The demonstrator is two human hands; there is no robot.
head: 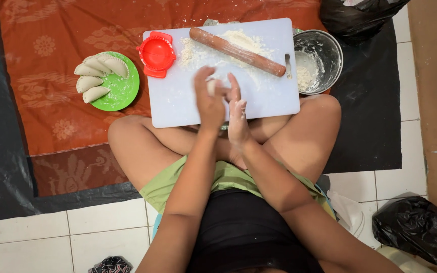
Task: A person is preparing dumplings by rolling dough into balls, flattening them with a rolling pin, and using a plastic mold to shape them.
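Crossed bare legs fill the near view, with the white cutting board resting at their far edge. Over the board's near middle, the left hand and right hand press together around a small dough lump, floury palms facing. At twelve o'clock lies a wooden rolling pin; at two, a steel bowl; at ten, a red dumpling press; a green plate of folded dumplings sits farther left.
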